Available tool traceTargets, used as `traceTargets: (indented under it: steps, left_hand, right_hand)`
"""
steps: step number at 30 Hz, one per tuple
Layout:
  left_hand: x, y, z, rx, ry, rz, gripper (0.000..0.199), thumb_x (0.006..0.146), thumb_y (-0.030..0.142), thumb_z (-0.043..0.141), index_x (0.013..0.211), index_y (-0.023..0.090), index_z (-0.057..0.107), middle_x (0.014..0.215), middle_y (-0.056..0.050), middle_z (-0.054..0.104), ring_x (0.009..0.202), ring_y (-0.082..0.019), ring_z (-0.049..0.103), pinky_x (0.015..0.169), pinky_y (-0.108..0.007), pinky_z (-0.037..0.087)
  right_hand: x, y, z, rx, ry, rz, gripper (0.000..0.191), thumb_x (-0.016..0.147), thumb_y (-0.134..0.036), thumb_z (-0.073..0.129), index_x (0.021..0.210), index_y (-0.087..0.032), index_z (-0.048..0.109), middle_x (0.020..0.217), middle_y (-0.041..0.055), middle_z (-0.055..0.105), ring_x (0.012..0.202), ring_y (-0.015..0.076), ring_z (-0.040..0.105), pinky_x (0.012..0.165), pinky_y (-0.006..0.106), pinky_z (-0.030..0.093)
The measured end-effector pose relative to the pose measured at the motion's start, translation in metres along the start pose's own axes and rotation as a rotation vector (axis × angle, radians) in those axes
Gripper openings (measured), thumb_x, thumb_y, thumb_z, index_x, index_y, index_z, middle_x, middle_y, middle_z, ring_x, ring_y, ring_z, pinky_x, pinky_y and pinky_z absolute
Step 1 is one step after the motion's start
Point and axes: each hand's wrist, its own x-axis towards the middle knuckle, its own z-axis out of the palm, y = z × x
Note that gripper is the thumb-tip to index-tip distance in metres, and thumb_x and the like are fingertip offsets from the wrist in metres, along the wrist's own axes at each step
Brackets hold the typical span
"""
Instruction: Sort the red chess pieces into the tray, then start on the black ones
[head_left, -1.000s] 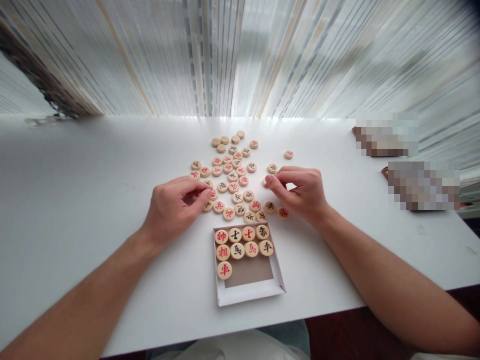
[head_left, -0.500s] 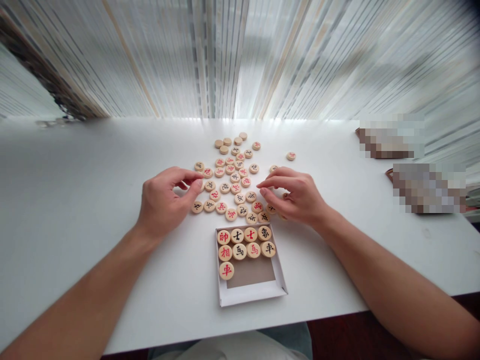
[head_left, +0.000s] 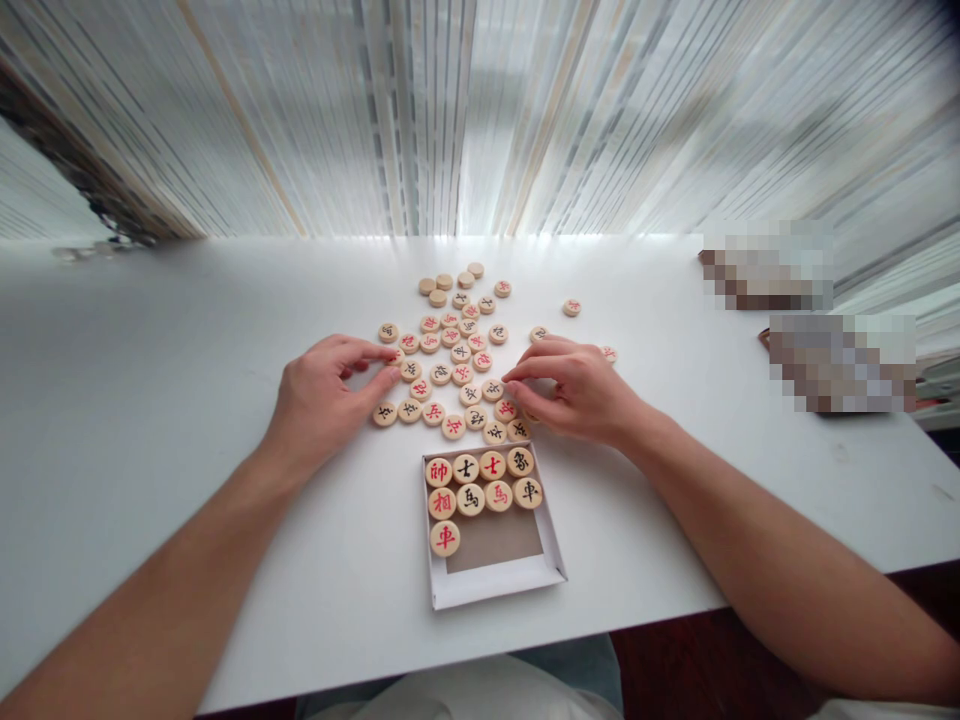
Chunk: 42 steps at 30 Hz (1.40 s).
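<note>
My left hand reaches in at the left side of a loose spread of round wooden xiangqi pieces. Its thumb and index finger close around a piece with a red mark, partly hidden by the fingertips. My right hand hovers low over the right side, thumb and index finger slightly apart. Its fingertips are beside a black-marked piece; contact is unclear. Nearer to me, a shallow white box holds two full rows of pieces and one red-marked piece at the left of the third row.
Several blank-side-up pieces lie at the far end of the spread. One red piece sits apart at the right, another beyond my right hand. Two blurred-out items rest on the white table; a striped curtain hangs behind.
The view has shifted slightly. My left fingers have closed around the red-marked piece. My right fingertips have come lower and closer to the black-marked piece. The pieces in the box are unchanged.
</note>
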Motion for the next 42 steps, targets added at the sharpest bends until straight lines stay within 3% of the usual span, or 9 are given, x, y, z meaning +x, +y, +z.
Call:
traceTargets:
  steps: [17,29,42]
  left_hand:
    - [-0.001,0.0,-0.001,0.008,-0.025,0.007,0.028,0.086,0.041,0.078,0.108,0.024,0.086,0.107,-0.004,0.082,0.093,-0.024,0.073,0.084,-0.036,0.056]
    - [-0.001,0.003,-0.004,0.023,-0.042,-0.014,0.029,0.086,0.042,0.077,0.109,0.026,0.085,0.11,-0.005,0.082,0.094,-0.025,0.074,0.088,-0.037,0.058]
    - [-0.002,0.004,-0.007,0.023,-0.037,-0.054,0.03,0.086,0.04,0.075,0.109,0.025,0.086,0.104,-0.003,0.084,0.089,-0.023,0.075,0.09,-0.035,0.06]
  right_hand:
    - [-0.001,0.0,0.003,-0.048,0.098,-0.001,0.013,0.094,-0.019,0.073,0.086,-0.019,0.082,0.078,0.0047,0.076,0.062,0.0145,0.064,0.058,0.027,0.048]
    - [0.001,0.007,-0.002,-0.048,0.352,0.353,0.017,0.092,-0.028,0.07,0.08,-0.022,0.079,0.076,0.0039,0.079,0.065,0.0195,0.065,0.065,0.035,0.052]
    - [0.0,0.013,-0.001,-0.012,0.348,0.391,0.019,0.093,-0.032,0.069,0.084,-0.021,0.081,0.079,0.0046,0.08,0.067,0.0192,0.065,0.064,0.035,0.05]
